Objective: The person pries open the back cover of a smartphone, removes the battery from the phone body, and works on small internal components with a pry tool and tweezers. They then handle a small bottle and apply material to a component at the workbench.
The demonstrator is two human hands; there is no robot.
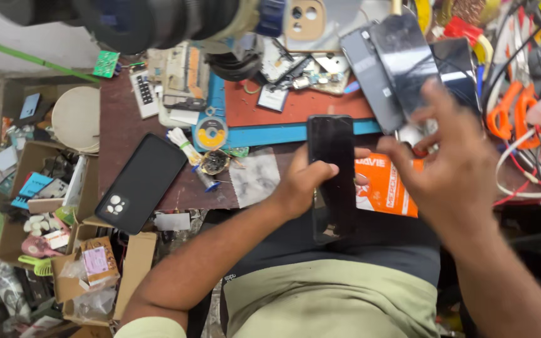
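A person seated at a crowded repair bench is gripping a black phone in the left hand, thumb pressing across its dark front and fingers wrapping round the back, so the grip is closed firmly on the phone. The phone is standing out over the near edge of the bench, above the person's lap, its screen dark and its glass looking whole.

The right hand is hovering just right of it with fingers loosely spread and holding nothing, its fingertips lying near a stack of phone screens leaning at the far right of the bench. An orange packet is lying between the two hands, partly under the phone.

Judging by the scene, the work is sitting at an early or checking stage: the phone is looking closed up, no tool is in either hand, and whether anything inside has been done cannot be told.

To the left, a black phone case is lying face down on the brown bench top, beside a roll of yellow tape. Orange pliers are resting at the far right among cables.
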